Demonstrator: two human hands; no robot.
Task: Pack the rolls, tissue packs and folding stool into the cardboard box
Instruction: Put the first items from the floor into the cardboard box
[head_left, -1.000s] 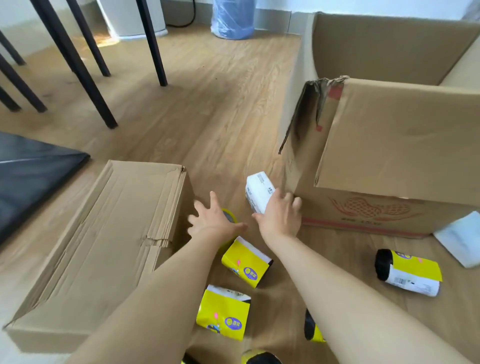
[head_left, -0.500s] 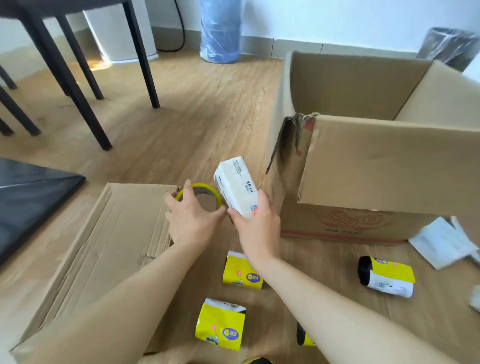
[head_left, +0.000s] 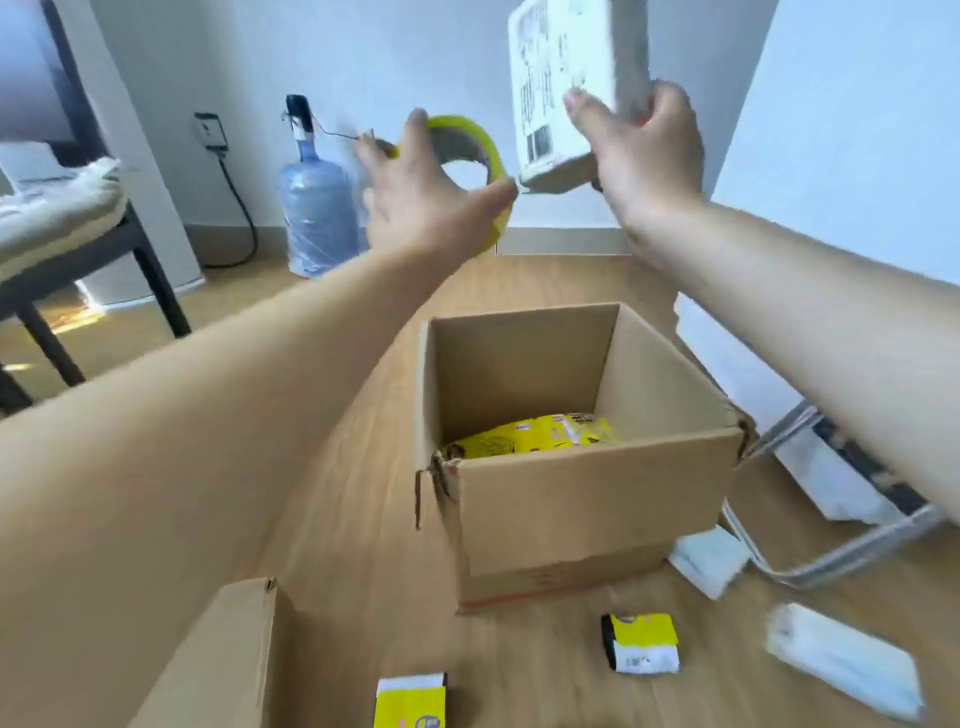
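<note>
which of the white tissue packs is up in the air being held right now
The tissue pack gripped in the right hand, raised high above the open cardboard box. The other two white packs lie on the floor right of the box.

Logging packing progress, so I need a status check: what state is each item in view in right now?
Open brown cardboard box: upright, flaps open, yellow packaging inside.
White tissue pack: held up by the right hand.
Yellow tape roll: gripped in the left hand.
Yellow-and-black roll: lying on the floor, unpacked.
Flattened cardboard box: lying flat.
</note>
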